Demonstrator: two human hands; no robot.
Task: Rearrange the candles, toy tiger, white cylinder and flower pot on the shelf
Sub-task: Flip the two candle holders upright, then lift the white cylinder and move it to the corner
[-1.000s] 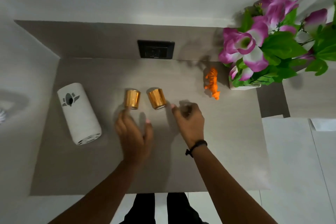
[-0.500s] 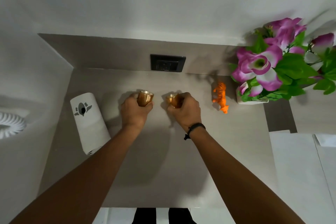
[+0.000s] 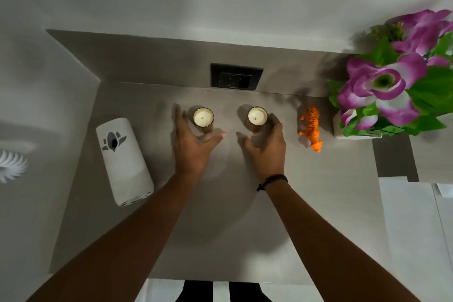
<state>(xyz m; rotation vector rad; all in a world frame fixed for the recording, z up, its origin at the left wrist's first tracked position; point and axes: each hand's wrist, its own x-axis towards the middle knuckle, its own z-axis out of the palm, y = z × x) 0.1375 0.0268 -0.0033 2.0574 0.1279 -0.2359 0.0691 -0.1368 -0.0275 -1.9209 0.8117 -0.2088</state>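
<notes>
2 candles stand upright on the grey shelf (image 3: 220, 216), wax tops showing. The left candle (image 3: 203, 117) sits at about 11 o'clock from the shelf's middle, the right candle (image 3: 257, 116) at about 1 o'clock, well apart. The left hand (image 3: 193, 144) is spread and released, its fingers flanking the left candle without closing on it. The right hand (image 3: 267, 147) is likewise loosened, curved around the right candle's near side. The white cylinder (image 3: 125, 162) lies at 9 o'clock. The toy tiger (image 3: 310, 127) stands at 2 o'clock, just beside the flower pot (image 3: 343, 130) at 3 o'clock.
</notes>
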